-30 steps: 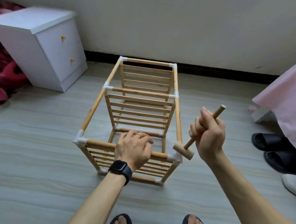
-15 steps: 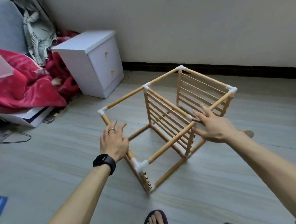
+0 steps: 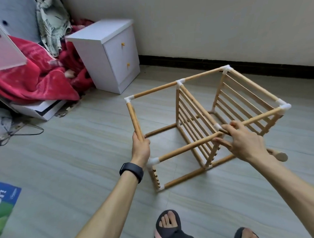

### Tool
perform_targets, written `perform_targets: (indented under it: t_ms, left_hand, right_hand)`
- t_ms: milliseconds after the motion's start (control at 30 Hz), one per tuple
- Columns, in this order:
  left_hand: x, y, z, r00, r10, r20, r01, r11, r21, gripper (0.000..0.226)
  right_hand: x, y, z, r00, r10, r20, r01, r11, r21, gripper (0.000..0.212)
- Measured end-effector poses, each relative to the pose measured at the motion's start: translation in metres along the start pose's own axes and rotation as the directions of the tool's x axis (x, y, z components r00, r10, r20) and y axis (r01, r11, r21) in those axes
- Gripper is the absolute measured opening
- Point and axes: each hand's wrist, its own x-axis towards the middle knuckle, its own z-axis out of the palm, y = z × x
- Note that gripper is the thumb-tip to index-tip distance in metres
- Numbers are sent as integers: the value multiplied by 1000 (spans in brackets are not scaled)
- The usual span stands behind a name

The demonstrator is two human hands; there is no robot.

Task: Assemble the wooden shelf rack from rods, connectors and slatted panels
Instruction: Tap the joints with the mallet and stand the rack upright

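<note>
The pale plank floor (image 3: pixel 65 157) carries everything here. The wooden rack (image 3: pixel 187 146) lies on its side on it, right of centre, with its long rods running away toward the dark skirting and a white connector (image 3: pixel 129 99) at each joint. One slatted panel (image 3: pixel 177 107) stands across its middle and a second (image 3: pixel 218 93) closes the far end; a third, at the near end, is seen edge-on.

Behind the rack, against the wall, stands a white nightstand (image 3: pixel 105 49). Both of its drawers are closed, so whatever they hold cannot be seen. A red blanket (image 3: pixel 35 75) is heaped to its left.

The left hand (image 3: pixel 140 148) has its grip wrapped round the lower part of the near end rod (image 3: pixel 134 118), just above the corner connector. The right hand (image 3: pixel 242 142) takes the upper long rod at the middle joint, fingers hooked over it and thumb beneath (a loose clasp rather than a fist).

A wooden mallet (image 3: pixel 281 157) lies on the floor just behind the right wrist, mostly hidden by the forearm. A black watch (image 3: pixel 131 171) sits on the left wrist.
</note>
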Motion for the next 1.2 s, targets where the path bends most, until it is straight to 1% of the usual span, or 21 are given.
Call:
perform_targets:
  t_ms: [133,267,367,400,433,467,500,533,567,600,667,733,800,900,933,1000,1033,1100,1133,1167,1200]
  left_hand:
    - [4,-2,9,1000,16,-22,-14,997,77,63]
    - [16,-2,-2,999,33,-1,-33,995,97,66]
    - [25,9,-8,994,105,24,-108,968,228,63]
    - [25,13,-9,992,128,16,-126,935,331,66]
    - [25,18,-9,982,186,-2,-163,862,480,68]
    - [22,21,-8,955,298,-16,-218,735,643,67]
    - [18,24,-5,898,440,7,-288,577,764,63]
    - [12,26,2,830,552,73,-365,440,821,59]
    - [4,26,13,774,613,158,-445,350,824,56]
    - [-6,26,27,737,629,247,-522,298,799,52]
    - [-26,22,58,693,593,411,-640,243,729,47]
    - [-42,16,84,675,523,521,-684,178,708,42]
    - [-48,12,100,724,430,539,-647,153,747,51]
    - [-47,9,110,798,396,453,-554,187,812,57]
    - [-46,8,113,803,400,443,-544,188,817,54]
    - [-42,4,116,791,405,459,-562,182,807,50]
    - [-40,2,116,781,411,470,-575,178,799,51]
    - [-38,-2,115,779,418,467,-576,184,796,52]
    - [-38,-3,114,784,418,458,-568,189,801,53]
    - [-37,-3,115,789,416,453,-563,191,805,54]
    - [-38,-3,115,791,411,454,-562,192,805,55]
  right_hand:
    - [-2,-7,2,1000,8,-14,-8,1000,-18,83]
    - [-19,-21,11,998,33,-60,-26,993,114,70]
    - [-29,-28,8,995,56,-82,-48,995,91,69]
    - [-33,-30,7,995,60,-80,-53,996,76,71]
    - [-37,-31,6,995,63,-78,-57,996,74,73]
    - [-40,-33,6,995,66,-72,-60,994,92,74]
    - [-43,-34,6,996,72,-56,-64,989,136,74]
    - [-46,-36,4,997,77,-32,-69,976,207,70]
    - [-49,-37,1,997,77,-25,-66,955,289,63]
    - [-54,-36,-3,995,80,-64,-51,928,368,53]
    - [-66,-29,-18,966,134,-221,-10,873,488,38]
    - [-81,-14,-42,927,213,-308,1,821,571,39]
    - [-98,1,-65,910,274,-310,-42,808,588,45]
    - [-124,19,-91,904,350,-247,-143,790,596,62]
    - [-130,22,-97,901,378,-210,-148,726,672,64]
    - [-138,20,-102,915,398,-62,-136,451,882,53]
    - [-141,19,-103,930,367,4,-126,311,942,43]
    - [-146,17,-102,964,245,101,-130,106,986,32]
    - [-148,16,-101,976,164,145,-148,6,989,34]
    - [-151,15,-100,979,87,185,-178,-77,981,36]
    - [-153,14,-98,978,28,208,-203,-122,972,37]
